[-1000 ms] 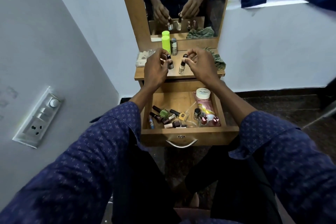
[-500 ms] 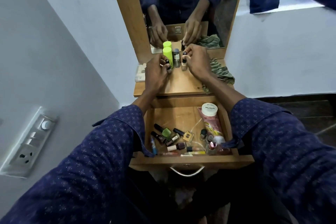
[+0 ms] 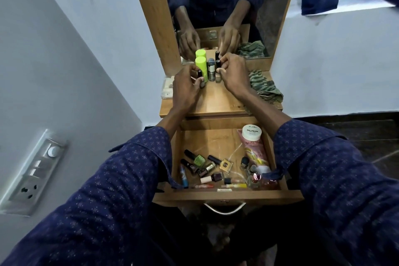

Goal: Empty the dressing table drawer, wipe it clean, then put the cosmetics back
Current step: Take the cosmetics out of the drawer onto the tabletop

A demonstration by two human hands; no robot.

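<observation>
The wooden drawer [image 3: 226,195] is pulled open below me and holds several nail polish bottles, a white jar [image 3: 251,133] marked nail polish, a pink tube [image 3: 254,153] and small lip tubes. On the dressing table top [image 3: 218,103], by the mirror, my left hand [image 3: 185,88] pinches a small dark-capped bottle [image 3: 48,74] next to the lime green bottle [image 3: 201,68]. My right hand [image 3: 234,73] pinches another black-capped bottle [image 3: 218,70] beside a grey-capped bottle [image 3: 211,72]. Both small bottles stand at or just above the table top.
A crumpled green patterned cloth [image 3: 264,88] lies on the table's right side. A white packet [image 3: 168,89] sits at the left edge. The mirror [image 3: 216,6] rises behind the bottles. A switch panel [image 3: 34,170] is on the left wall.
Both hands have carried their small bottles from the middle of the table top back to the row by the mirror. My view has tipped down and closer to the drawer.
</observation>
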